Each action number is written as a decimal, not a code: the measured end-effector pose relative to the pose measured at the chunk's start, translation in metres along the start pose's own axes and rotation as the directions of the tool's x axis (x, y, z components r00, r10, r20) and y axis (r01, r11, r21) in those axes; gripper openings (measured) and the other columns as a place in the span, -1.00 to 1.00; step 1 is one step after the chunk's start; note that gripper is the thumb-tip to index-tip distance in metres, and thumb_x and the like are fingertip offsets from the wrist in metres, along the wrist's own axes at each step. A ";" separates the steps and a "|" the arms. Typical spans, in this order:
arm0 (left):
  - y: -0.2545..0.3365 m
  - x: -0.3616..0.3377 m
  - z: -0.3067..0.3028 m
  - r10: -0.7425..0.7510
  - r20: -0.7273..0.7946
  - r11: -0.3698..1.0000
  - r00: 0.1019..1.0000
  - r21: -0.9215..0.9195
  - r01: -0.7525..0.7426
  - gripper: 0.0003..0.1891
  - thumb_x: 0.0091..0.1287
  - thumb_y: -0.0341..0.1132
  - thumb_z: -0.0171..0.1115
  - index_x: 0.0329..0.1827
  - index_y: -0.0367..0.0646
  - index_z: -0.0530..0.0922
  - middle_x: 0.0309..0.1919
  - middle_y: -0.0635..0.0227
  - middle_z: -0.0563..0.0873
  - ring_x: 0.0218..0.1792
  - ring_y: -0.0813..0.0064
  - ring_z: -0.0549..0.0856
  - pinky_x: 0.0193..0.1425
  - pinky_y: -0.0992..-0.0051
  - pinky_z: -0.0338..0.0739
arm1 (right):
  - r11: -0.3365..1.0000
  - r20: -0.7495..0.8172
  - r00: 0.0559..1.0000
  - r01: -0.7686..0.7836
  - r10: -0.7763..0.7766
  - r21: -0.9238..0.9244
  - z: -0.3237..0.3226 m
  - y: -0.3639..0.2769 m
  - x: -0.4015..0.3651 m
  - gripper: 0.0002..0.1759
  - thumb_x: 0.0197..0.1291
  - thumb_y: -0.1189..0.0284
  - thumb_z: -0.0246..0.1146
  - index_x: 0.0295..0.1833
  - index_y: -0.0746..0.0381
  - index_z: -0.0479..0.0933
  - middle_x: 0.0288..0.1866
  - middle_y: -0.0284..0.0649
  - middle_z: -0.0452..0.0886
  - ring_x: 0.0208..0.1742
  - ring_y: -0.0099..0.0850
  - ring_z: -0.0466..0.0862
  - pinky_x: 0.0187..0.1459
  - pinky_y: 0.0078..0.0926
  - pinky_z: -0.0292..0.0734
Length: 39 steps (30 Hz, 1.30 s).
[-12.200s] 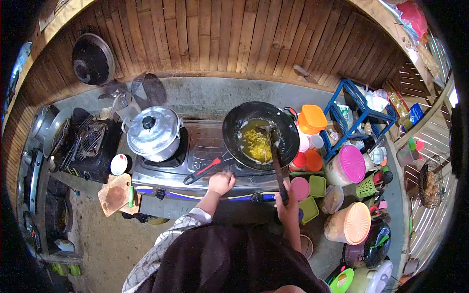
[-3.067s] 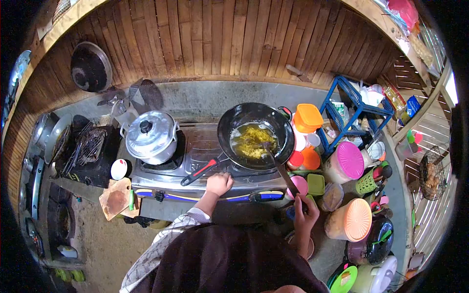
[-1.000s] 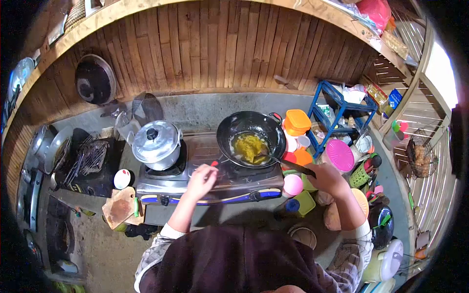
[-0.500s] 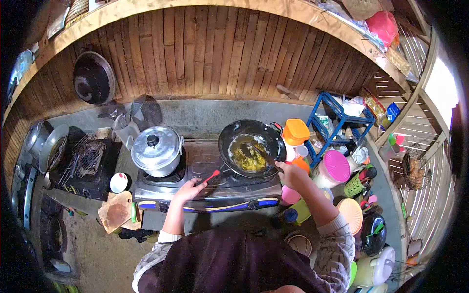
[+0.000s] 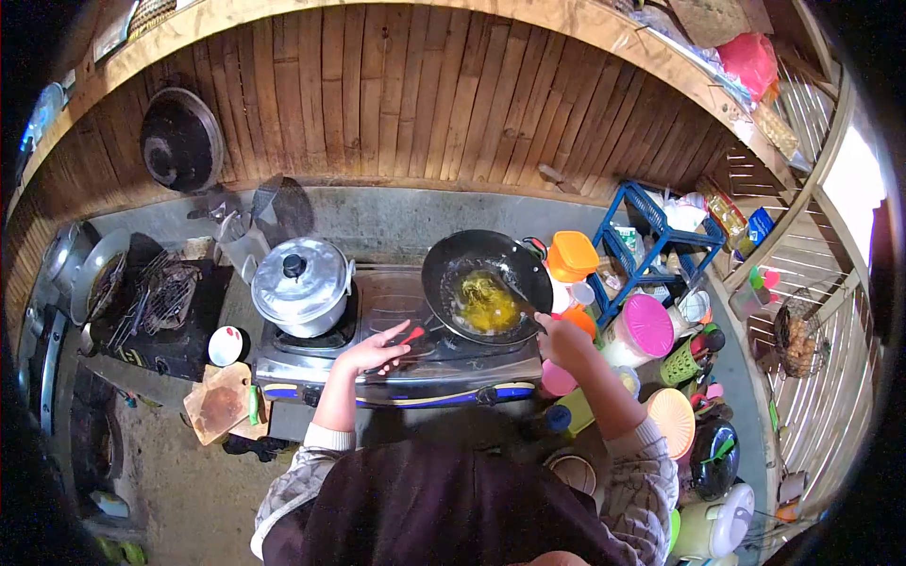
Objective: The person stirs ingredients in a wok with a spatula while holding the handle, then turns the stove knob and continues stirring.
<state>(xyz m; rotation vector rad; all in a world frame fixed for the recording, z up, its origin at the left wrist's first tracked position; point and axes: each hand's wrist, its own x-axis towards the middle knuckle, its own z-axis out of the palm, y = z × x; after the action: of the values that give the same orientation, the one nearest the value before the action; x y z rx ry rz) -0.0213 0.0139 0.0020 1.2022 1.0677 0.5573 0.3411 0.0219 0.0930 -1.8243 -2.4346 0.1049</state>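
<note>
A black wok (image 5: 442, 274) sits on the right burner of the two-burner gas stove (image 5: 425, 389). Yellow food (image 5: 489, 300) lies in shiny oil at its bottom. My right hand (image 5: 566, 340) is closed around the handle of a dark spatula (image 5: 516, 291), whose blade reaches into the wok. Beside the wok's red-tipped handle (image 5: 413, 335), my left hand (image 5: 373, 355) is open, its fingers stretched toward the right just below the red tip. A lidded silver pot (image 5: 300, 283) stands on the left burner, up from my left hand.
Plastic containers, among them a pink-lidded tub (image 5: 647, 325), crowd the counter on the right. Behind them stands a blue rack (image 5: 651, 241). On the left are a grill (image 5: 170, 292), a white bowl (image 5: 226, 346) and cutting boards (image 5: 219, 404) with a green-handled knife (image 5: 253, 406).
My left hand has loosened from the wok's red-tipped handle, its fingers straightening beside it. The spatula has shifted slightly right in the wok, and the yellow food looks more spread out.
</note>
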 end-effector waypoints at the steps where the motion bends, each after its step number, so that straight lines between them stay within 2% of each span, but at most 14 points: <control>1: -0.001 0.001 -0.003 -0.001 0.061 0.995 0.998 -0.104 0.007 -0.30 0.33 -0.24 0.15 0.47 0.15 -0.02 -0.56 0.54 0.51 -0.62 0.76 0.43 -0.58 0.71 0.34 | 1.000 0.035 0.999 -0.015 0.015 -0.013 0.002 0.007 -0.002 -0.52 0.10 0.43 0.06 0.20 0.11 0.38 -0.39 -0.06 0.62 -0.34 -0.11 0.66 -0.37 -0.11 0.56; 4: -0.012 0.010 -0.011 -0.002 0.159 0.989 0.987 -0.147 0.025 -0.33 0.34 -0.30 0.11 0.46 0.17 0.00 -0.54 0.53 0.48 -0.63 0.74 0.42 -0.63 0.71 0.32 | 0.998 0.011 0.999 0.038 -0.038 -0.040 0.000 0.016 -0.014 -0.56 0.09 0.39 0.10 0.16 0.10 0.37 -0.36 -0.07 0.63 -0.35 -0.12 0.67 -0.42 -0.12 0.57; 7: -0.015 0.011 -0.013 0.013 0.204 0.962 0.979 -0.270 0.043 -0.38 0.31 -0.34 0.10 0.42 0.02 0.09 -0.52 0.44 0.53 -0.63 0.70 0.45 -0.62 0.72 0.34 | 0.999 0.039 0.999 -0.015 0.014 0.037 -0.020 0.010 -0.032 -0.57 0.10 0.42 0.07 0.14 0.06 0.36 -0.32 -0.05 0.63 -0.34 -0.08 0.67 -0.38 -0.11 0.58; 9: -0.018 0.013 -0.015 0.045 0.212 0.933 0.976 -0.358 0.035 -0.41 0.29 -0.36 0.11 0.38 -0.05 0.15 -0.51 0.39 0.55 -0.62 0.68 0.47 -0.60 0.73 0.35 | 0.993 0.088 0.993 -0.073 0.080 -0.089 -0.030 0.007 -0.041 -0.62 0.11 0.45 0.03 0.10 0.05 0.38 -0.33 -0.06 0.63 -0.34 -0.06 0.67 -0.37 -0.10 0.58; 14: -0.040 0.035 -0.029 -0.030 0.348 0.740 0.937 -0.623 0.255 -0.53 0.25 -0.32 0.09 0.23 -0.16 0.26 -0.43 0.24 0.58 -0.60 0.63 0.49 -0.65 0.71 0.33 | 0.999 0.053 0.998 -0.028 0.029 -0.019 -0.040 0.007 -0.057 -0.59 0.10 0.34 0.10 0.10 0.14 0.41 -0.42 0.05 0.61 -0.37 0.04 0.62 -0.33 -0.03 0.52; 16: -0.034 0.037 -0.023 -0.069 0.312 0.753 0.947 -0.607 0.255 -0.52 0.26 -0.29 0.05 0.26 -0.18 0.25 -0.44 0.26 0.55 -0.61 0.66 0.45 -0.65 0.72 0.33 | 1.000 0.019 0.999 0.027 -0.028 0.010 -0.046 0.002 -0.061 -0.60 0.10 0.33 0.10 0.09 0.14 0.42 -0.42 0.05 0.61 -0.37 0.03 0.63 -0.33 -0.02 0.52; 18: -0.025 0.034 -0.022 -0.015 0.445 0.657 0.896 -0.670 0.344 -0.51 0.26 -0.31 0.02 0.28 -0.20 0.25 -0.51 0.37 0.45 -0.64 0.71 0.37 -0.67 0.75 0.29 | 0.993 0.167 0.983 -0.062 0.079 -0.100 -0.056 -0.013 -0.067 -0.61 0.10 0.31 0.09 0.08 0.14 0.43 -0.44 0.04 0.61 -0.38 0.03 0.63 -0.32 0.00 0.52; 19: -0.026 0.037 -0.024 -0.019 0.445 0.657 0.895 -0.669 0.346 -0.51 0.26 -0.31 0.02 0.28 -0.20 0.25 -0.51 0.37 0.45 -0.64 0.71 0.37 -0.67 0.75 0.29 | 0.993 0.168 0.983 -0.063 0.079 -0.097 -0.061 -0.022 -0.069 -0.61 0.10 0.31 0.09 0.08 0.14 0.43 -0.44 0.04 0.61 -0.38 0.03 0.63 -0.32 0.00 0.52; 21: -0.029 0.044 -0.029 0.009 0.605 0.534 0.796 -0.676 0.508 -0.52 0.34 -0.25 -0.03 0.30 -0.19 0.24 -0.58 0.49 0.33 -0.68 0.75 0.28 -0.69 0.77 0.23 | 0.990 0.166 0.985 -0.013 0.036 -0.139 -0.066 -0.035 -0.071 -0.62 0.10 0.30 0.10 0.05 0.15 0.45 -0.47 0.05 0.60 -0.41 0.03 0.62 -0.34 -0.02 0.52; 25: -0.031 0.046 -0.028 -0.026 0.611 0.576 0.791 -0.638 0.512 -0.54 0.41 -0.15 -0.07 0.30 -0.18 0.25 -0.60 0.53 0.29 -0.71 0.77 0.23 -0.71 0.78 0.18 | 0.942 0.216 0.966 0.200 -0.142 -0.271 -0.039 -0.026 -0.065 -0.49 0.11 0.40 0.05 0.20 0.32 0.33 -0.39 0.07 0.61 -0.41 -0.12 0.68 -0.47 -0.17 0.58; 27: -0.032 0.046 -0.026 -0.066 0.554 0.680 0.830 -0.584 0.444 -0.49 0.43 -0.02 -0.12 0.34 -0.08 0.21 -0.61 0.57 0.26 -0.72 0.80 0.18 -0.72 0.77 0.06 | 0.986 0.110 0.993 0.049 -0.032 -0.157 -0.034 -0.032 -0.060 -0.52 0.12 0.41 0.03 0.18 0.30 0.36 -0.43 0.02 0.62 -0.39 -0.09 0.68 -0.44 -0.17 0.59; 31: -0.025 0.038 -0.017 -0.081 0.493 0.781 0.866 -0.509 0.363 -0.52 0.44 0.00 -0.17 0.32 -0.03 0.25 -0.62 0.59 0.24 -0.72 0.82 0.15 -0.70 0.79 0.01 | 0.994 0.093 0.996 0.013 -0.003 -0.106 -0.015 -0.027 -0.042 -0.52 0.12 0.41 0.03 0.19 0.26 0.37 -0.40 0.06 0.62 -0.34 -0.06 0.67 -0.39 -0.13 0.59; 33: -0.025 0.038 -0.017 -0.079 0.489 0.784 0.868 -0.507 0.357 -0.53 0.44 0.00 -0.17 0.31 -0.02 0.26 -0.63 0.59 0.25 -0.72 0.82 0.16 -0.70 0.79 0.01 | 1.000 -0.020 1.000 0.005 -0.004 0.015 -0.008 -0.027 -0.035 -0.54 0.14 0.40 0.02 0.19 0.24 0.38 -0.38 0.07 0.61 -0.33 -0.01 0.65 -0.30 -0.06 0.57; 39: -0.011 0.024 -0.008 -0.069 0.421 0.802 0.904 -0.515 0.301 -0.58 0.43 -0.02 -0.13 0.25 -0.01 0.32 -0.62 0.54 0.30 -0.71 0.82 0.19 -0.70 0.79 0.04 | 0.982 0.059 0.988 -0.149 0.143 0.114 0.007 -0.035 -0.005 -0.55 0.16 0.35 0.03 0.19 0.17 0.39 -0.37 0.08 0.60 -0.28 0.04 0.63 -0.20 -0.04 0.52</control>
<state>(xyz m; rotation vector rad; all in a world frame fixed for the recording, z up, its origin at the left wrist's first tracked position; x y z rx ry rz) -0.0204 0.0341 -0.0171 0.6187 0.6022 0.4166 0.3081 0.0072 0.0900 -1.9685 -2.2696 0.3029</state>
